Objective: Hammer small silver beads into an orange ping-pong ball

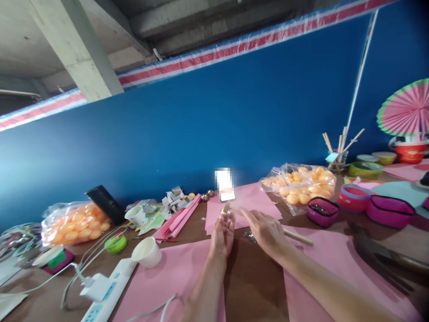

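My left hand [224, 232] is raised over the brown table with its palm up. Its fingers are curled around a small shiny piece [227, 213] with a yellowish spot, too small to make out clearly. My right hand [266, 231] grips a pale wooden stick [298, 235], whose far end reaches to the small piece at my left fingertips. Beneath my right hand lies a little pile of shiny metal bits [250, 236], partly covered by the hand. A sheet of pink paper [259, 202] lies just beyond both hands.
A hammer [385, 257] lies at right. Bags of orange balls [303, 179] stand on both sides. A paper cup [147, 252] and power strip [109, 290] are left, a magenta pouch [322, 212] right. A bright upright screen [225, 185] leans near the blue wall [214, 120].
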